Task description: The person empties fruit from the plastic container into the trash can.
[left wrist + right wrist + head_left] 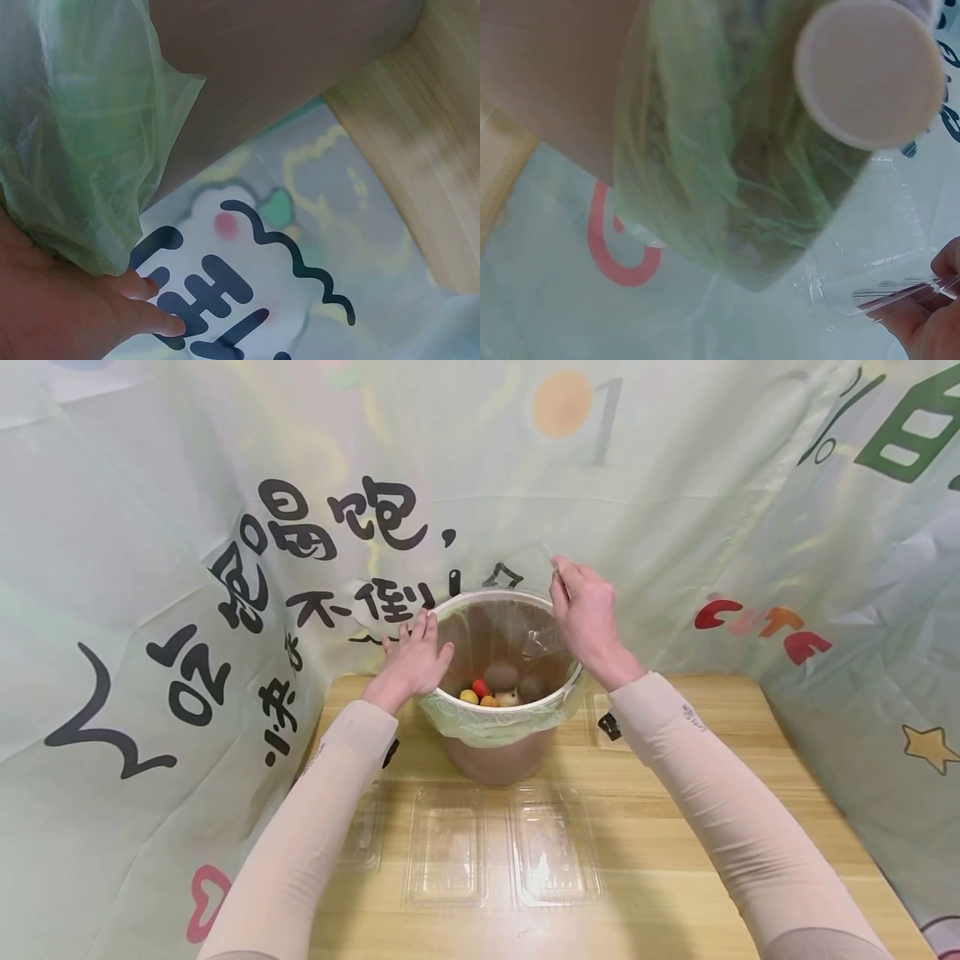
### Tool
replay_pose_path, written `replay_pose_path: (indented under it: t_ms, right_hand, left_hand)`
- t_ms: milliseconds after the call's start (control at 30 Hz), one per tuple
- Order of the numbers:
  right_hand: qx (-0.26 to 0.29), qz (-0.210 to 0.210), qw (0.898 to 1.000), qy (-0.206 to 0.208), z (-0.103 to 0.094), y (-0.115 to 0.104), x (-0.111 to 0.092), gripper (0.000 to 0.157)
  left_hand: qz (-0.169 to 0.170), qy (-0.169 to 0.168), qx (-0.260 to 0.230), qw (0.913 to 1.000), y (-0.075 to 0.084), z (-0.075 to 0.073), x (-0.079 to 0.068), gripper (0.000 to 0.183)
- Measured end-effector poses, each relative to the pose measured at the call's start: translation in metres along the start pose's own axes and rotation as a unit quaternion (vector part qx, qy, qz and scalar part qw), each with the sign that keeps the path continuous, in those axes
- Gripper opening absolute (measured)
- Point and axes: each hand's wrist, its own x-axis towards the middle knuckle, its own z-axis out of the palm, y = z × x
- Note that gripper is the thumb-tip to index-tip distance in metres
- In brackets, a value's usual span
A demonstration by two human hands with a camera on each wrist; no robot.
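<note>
A brown bin (495, 758) stands on the table, lined with a pale green bag (487, 727) folded over its white rim (525, 703). My left hand (414, 662) rests on the rim's left side, fingers extended; the left wrist view shows it beside the bag's hanging edge. With my right hand (588, 617) I pinch a clear plastic box (877, 240) by its edge. The box is tilted over the right side of the bin's mouth. Inside the bin lie a red ball-like piece (480, 687), a yellow one (468, 697), an orange one (489, 701) and brownish rounded pieces (501, 677).
Two clear trays (448, 852) lie side by side on the wooden table (660, 860) in front of the bin. Another clear tray (366, 831) is partly behind my left sleeve. More clear plastic (597, 718) lies by my right sleeve. Printed cloth walls (675, 527) surround the table.
</note>
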Motion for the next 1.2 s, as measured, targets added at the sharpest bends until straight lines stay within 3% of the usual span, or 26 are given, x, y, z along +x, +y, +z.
replay_pose_path:
  t_ms: [600, 1200]
  right_hand:
    - [0.02, 0.009, 1.0, 0.02, -0.013, 0.004, 0.002, 0.028]
    - [0.001, 0.046, 0.997, 0.058, -0.047, 0.024, 0.004, 0.025]
  left_hand:
    - [-0.002, -0.004, -0.003, 1.0, 0.0, 0.0, -0.001, 0.076]
    - [0.0, -0.006, -0.007, 1.0, 0.002, -0.003, -0.003, 0.076]
